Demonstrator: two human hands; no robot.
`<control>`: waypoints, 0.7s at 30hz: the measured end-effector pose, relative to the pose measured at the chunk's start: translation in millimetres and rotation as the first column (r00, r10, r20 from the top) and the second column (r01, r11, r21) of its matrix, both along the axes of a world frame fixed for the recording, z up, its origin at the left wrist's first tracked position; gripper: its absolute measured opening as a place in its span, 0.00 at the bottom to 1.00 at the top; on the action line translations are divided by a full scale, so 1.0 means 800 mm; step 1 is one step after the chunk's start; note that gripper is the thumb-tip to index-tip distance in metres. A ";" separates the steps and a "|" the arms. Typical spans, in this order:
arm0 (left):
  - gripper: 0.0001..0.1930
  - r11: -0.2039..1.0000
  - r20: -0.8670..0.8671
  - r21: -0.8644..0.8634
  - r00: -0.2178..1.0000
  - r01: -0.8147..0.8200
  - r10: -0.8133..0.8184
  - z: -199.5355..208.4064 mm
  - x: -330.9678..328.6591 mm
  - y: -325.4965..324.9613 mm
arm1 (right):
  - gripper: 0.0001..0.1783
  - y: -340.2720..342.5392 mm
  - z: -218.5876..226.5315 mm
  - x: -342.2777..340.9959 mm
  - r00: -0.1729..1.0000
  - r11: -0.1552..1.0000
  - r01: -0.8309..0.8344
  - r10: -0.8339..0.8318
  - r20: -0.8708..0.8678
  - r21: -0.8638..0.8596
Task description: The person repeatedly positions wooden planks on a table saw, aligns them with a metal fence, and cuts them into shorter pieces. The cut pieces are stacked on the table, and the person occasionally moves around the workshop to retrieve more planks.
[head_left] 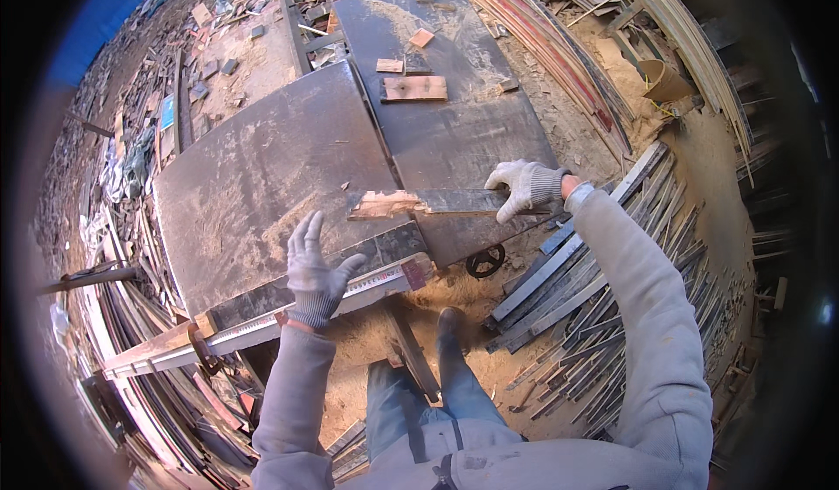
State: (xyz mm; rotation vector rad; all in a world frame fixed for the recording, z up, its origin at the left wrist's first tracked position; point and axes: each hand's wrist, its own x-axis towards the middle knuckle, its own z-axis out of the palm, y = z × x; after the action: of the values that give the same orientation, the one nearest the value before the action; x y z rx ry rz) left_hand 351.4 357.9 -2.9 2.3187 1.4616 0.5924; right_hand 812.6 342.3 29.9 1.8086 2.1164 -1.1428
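Observation:
My right hand (523,188), in a pale knit glove, grips the right end of a narrow wooden board (459,201) above the dark metal table (271,184). The board's left end is splintered and shows bare pale wood; the rest is dark-faced. My left hand (316,272), gloved the same way, has its fingers spread and holds nothing. It is over a dark straight strip (363,254) along the table's near edge, beside a white rail with a measuring tape (367,286). Whether the left palm touches the strip is hidden.
Small wood offcuts (413,88) lie on the far part of the tabletop, with sawdust around them. A stack of long strips (559,272) is at the right, and more strips lie at the lower left. A dark handwheel (485,261) sits below the table's near edge.

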 end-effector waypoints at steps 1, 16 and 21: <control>0.56 1.000 -0.094 0.013 0.996 0.010 -0.008 -0.005 0.016 0.014 | 0.40 0.010 -0.007 -0.021 0.998 0.992 -0.057 0.061 -0.030 0.114; 0.37 0.988 -0.268 -0.081 0.952 0.129 -0.146 -0.080 0.078 0.132 | 0.45 0.089 -0.132 -0.052 0.943 0.828 -0.226 0.054 0.329 0.513; 0.36 0.993 -0.299 -0.065 0.947 0.100 -0.115 -0.083 0.086 0.155 | 0.44 0.119 -0.132 -0.054 0.934 0.850 -0.211 0.029 0.357 0.483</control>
State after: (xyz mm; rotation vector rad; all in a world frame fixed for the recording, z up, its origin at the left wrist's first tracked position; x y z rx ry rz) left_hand 420.1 482.2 -69.6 2.5150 1.4427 0.1733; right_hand 769.5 437.8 -75.6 1.8474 2.4173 -0.1983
